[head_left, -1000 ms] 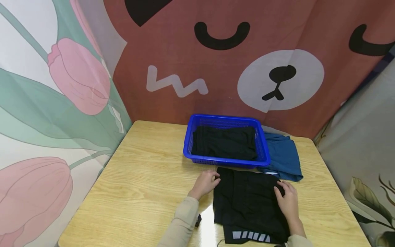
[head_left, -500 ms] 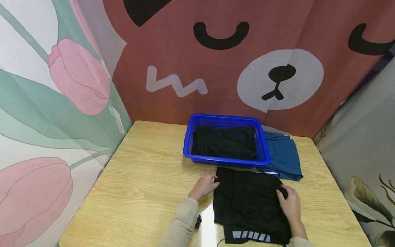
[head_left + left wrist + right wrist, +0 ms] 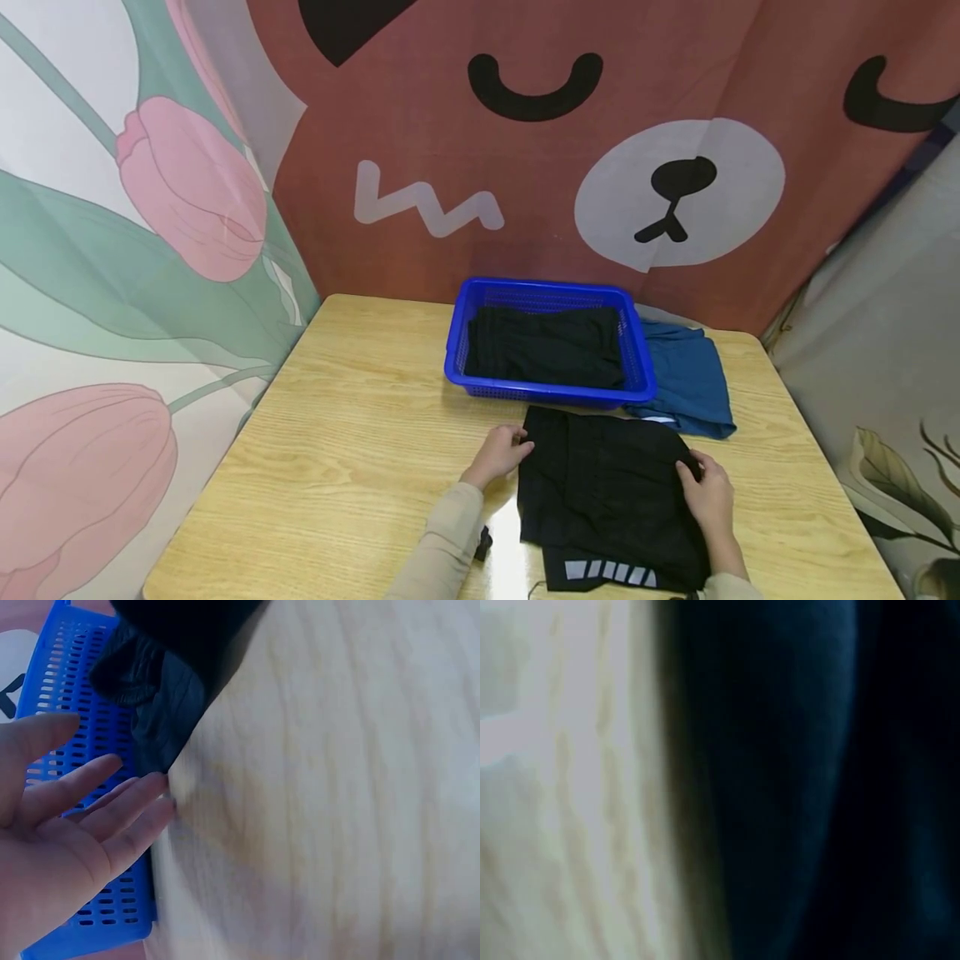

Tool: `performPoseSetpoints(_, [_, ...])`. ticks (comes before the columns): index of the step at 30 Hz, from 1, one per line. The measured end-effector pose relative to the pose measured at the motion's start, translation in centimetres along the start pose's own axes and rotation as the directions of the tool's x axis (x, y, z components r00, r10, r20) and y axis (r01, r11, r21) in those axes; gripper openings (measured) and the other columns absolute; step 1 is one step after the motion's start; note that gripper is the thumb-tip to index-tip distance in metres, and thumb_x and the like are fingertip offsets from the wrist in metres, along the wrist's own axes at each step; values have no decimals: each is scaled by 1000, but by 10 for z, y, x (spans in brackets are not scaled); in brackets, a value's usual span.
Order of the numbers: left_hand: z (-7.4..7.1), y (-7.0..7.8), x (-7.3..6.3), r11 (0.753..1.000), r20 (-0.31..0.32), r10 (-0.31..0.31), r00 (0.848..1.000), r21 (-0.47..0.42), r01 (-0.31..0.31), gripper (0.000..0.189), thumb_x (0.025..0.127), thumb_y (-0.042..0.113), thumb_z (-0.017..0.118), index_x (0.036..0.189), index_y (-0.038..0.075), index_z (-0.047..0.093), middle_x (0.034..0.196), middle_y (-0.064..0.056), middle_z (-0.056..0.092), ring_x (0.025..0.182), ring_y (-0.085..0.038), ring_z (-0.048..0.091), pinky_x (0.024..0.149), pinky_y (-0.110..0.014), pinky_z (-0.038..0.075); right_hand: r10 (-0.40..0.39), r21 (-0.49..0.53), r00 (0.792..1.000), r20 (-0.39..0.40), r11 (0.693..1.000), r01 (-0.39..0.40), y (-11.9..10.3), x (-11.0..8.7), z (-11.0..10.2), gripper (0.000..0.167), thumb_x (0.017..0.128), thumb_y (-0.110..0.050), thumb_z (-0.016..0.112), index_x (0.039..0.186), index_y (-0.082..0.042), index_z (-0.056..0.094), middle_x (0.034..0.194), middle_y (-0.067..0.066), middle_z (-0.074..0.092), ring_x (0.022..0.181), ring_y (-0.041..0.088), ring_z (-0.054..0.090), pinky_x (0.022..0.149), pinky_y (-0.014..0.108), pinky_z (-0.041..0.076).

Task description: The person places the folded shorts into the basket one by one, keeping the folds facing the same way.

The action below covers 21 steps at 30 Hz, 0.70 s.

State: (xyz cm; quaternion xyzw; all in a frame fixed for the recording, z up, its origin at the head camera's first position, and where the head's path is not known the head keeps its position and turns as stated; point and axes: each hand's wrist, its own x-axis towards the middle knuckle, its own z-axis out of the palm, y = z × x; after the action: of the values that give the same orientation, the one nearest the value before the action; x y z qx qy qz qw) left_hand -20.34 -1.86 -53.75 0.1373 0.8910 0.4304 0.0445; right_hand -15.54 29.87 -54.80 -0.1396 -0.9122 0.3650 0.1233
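A folded black garment [image 3: 607, 492] with a row of white slanted bars at its near edge lies flat on the wooden table [image 3: 337, 467]. At its far left corner is my left hand [image 3: 495, 457], fingertips touching the edge. The left wrist view shows this hand [image 3: 67, 840] with fingers loosely extended and apart. My right hand [image 3: 708, 496] pinches the garment's right edge near the far corner, thumb on top. The right wrist view is blurred: dark cloth [image 3: 780, 780] fills much of it and the hand is out of sight.
Beyond the garment stands a blue plastic basket [image 3: 551, 390] holding folded black cloth [image 3: 543, 346]. A folded blue garment [image 3: 686, 379] lies against the basket's right side. A small dark object [image 3: 483, 543] shows beside the left sleeve. Printed curtains [image 3: 420, 250] hang behind the table.
My right hand has moved slightly right and nearer, and the garment's right edge has shifted a little with it. My left hand has barely moved, staying at the left corner.
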Motion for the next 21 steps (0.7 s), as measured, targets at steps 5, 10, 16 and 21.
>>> performPoseSetpoints(5, [37, -52, 22, 990, -102, -28, 994, -141, 13, 30, 84, 28, 61, 95, 1, 65, 90, -4, 64, 81, -14, 60, 71, -26, 48, 65, 16, 998, 19, 998, -65, -3, 4, -5, 40, 89, -13, 50, 118, 15, 43, 118, 35, 43, 100, 49, 46, 83, 54, 38])
performPoseSetpoints(10, [87, -120, 51, 886, -166, -172, 971, -457, 79, 24, 82, 25, 62, 92, 3, 63, 81, -4, 61, 64, -10, 60, 54, -23, 48, 128, 16, 990, 60, 991, -129, -2, 7, -8, 44, 90, -19, 47, 119, 14, 42, 116, 37, 43, 102, 48, 46, 84, 53, 37])
performPoseSetpoints(16, [52, -74, 28, 643, 56, -320, 946, -721, 260, 22, 85, 12, 52, 96, -7, 53, 78, -13, 57, 62, -24, 64, 50, -31, 51, 205, 58, 976, 78, 976, -209, 3, 11, -7, 48, 91, -24, 46, 119, 14, 42, 113, 37, 45, 102, 47, 45, 84, 52, 37])
performPoseSetpoints(21, [14, -16, 3, 557, 158, -418, 895, -733, 390, 33, 86, 7, 45, 108, -18, 44, 85, -26, 61, 72, -33, 64, 60, -35, 52, 264, 107, 959, 98, 956, -274, 6, 12, -8, 50, 91, -28, 44, 118, 15, 44, 113, 35, 45, 102, 44, 43, 84, 51, 37])
